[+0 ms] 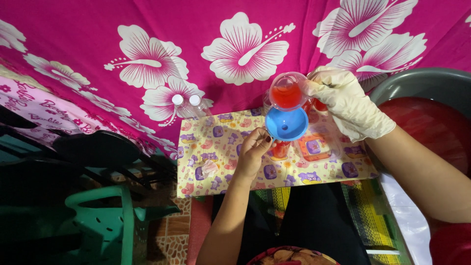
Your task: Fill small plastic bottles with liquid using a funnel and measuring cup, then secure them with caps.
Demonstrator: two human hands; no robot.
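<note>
While a clear cup [288,92] of red liquid is tilted over a blue funnel [286,124], it is gripped at its right side by the gloved right hand [349,104], fingers curled round it. The funnel is seated in a small bottle [280,148] holding red liquid, near the middle of a yellow patterned cloth [216,157]. The bottle is pinched by the bare left hand [254,151] just below the funnel. Two capped clear bottles [189,105] are seen at the cloth's far left edge, and a grey basin [417,83] at the right.
</note>
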